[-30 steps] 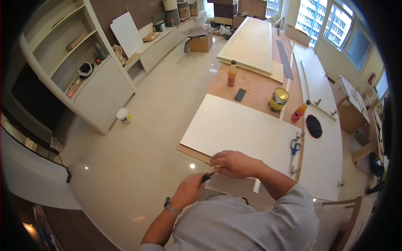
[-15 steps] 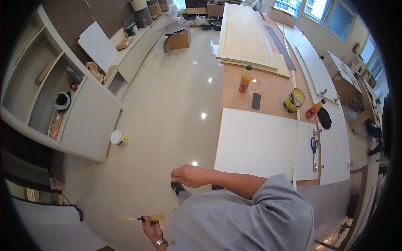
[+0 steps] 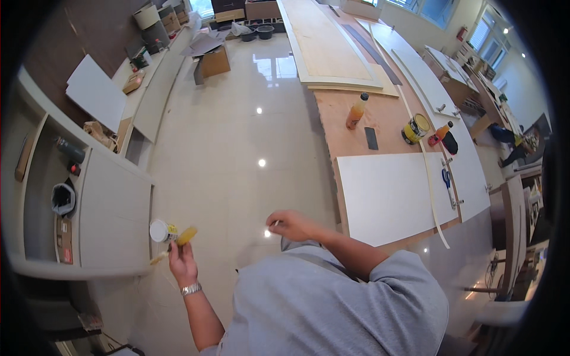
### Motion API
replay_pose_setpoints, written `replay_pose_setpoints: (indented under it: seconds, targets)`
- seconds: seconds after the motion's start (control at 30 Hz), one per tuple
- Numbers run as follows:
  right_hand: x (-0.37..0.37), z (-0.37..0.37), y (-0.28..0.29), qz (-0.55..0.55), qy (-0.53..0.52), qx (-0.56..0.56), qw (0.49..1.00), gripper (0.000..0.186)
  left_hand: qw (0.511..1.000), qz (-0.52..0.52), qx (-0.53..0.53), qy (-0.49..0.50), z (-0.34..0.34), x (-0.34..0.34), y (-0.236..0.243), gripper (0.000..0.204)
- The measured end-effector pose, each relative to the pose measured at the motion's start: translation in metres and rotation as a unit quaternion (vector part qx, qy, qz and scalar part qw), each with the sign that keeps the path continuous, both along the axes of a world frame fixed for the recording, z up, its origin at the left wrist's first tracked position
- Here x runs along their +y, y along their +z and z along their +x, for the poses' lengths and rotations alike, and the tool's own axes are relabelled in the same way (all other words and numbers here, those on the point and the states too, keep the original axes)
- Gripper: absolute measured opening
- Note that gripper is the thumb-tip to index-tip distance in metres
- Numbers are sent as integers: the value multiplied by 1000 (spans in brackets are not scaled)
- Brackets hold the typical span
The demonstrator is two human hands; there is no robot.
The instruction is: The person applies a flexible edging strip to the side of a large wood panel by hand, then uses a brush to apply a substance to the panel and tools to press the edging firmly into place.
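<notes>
My left hand (image 3: pixel 183 264), with a metal-banded watch on the wrist, is closed on a slim tool (image 3: pixel 187 235). One end of this tool is translucent yellow, the other cream-coloured, with a dark middle; its exact kind is unclear. Just beyond the fingers, a white-lidded tub (image 3: pixel 162 231) with a yellow label is on the glossy floor. My right hand (image 3: pixel 288 224) hangs in front of my body above the floor, its fingers curled together. A small pale bit shows at its fingertips, too small to name.
On the right is a worktable with a white panel (image 3: pixel 392 196), a bottle of orange drink (image 3: pixel 357 111), a dark flat rectangle (image 3: pixel 371 138), a yellow-and-black can (image 3: pixel 415 129) and blue-handled scissors (image 3: pixel 447 181). Cabinets with open shelves (image 3: pixel 71 154) line the left. A cardboard box (image 3: pixel 215 62) stands farther off.
My left hand has moved forward and up with the tool, close to the tub. My right hand has shifted slightly forward and right. The whole view has turned and moved.
</notes>
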State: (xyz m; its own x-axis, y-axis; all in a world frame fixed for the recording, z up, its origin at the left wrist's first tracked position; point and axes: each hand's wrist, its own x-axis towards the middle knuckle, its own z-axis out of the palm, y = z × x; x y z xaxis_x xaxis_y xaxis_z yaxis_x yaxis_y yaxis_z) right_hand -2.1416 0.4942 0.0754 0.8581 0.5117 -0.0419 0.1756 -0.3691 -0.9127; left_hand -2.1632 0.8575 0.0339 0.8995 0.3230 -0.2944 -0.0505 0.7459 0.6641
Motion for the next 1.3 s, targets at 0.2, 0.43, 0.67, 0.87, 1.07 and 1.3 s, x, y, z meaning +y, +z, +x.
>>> replay_pose_setpoints:
  seconds: [0.2, 0.43, 0.67, 0.87, 1.07, 1.3]
  targets:
    - [-56, 77, -48, 76, -213, 108, 968, 21, 989, -56, 34, -132, 136, -104, -15, 10]
    - [-112, 196, -58, 112, -307, 125, 937, 23, 977, -92, 42, -190, 277, -173, -11, 11]
    - [-178, 309, -51, 110, -477, 26, 872, 21, 985, -116, 58, -117, 416, -239, -4, 15]
    - [-220, 361, -29, 54, -564, -10, 824, 24, 969, -94, 78, -214, 503, -313, -62, 13]
    - [-269, 427, -46, -31, -593, -42, 803, 33, 969, -87, 98, -210, 563, -393, -89, 14]
    - [-305, 493, -75, -339, -484, -95, 801, 53, 939, -55, 144, -308, 571, -452, -95, 13]
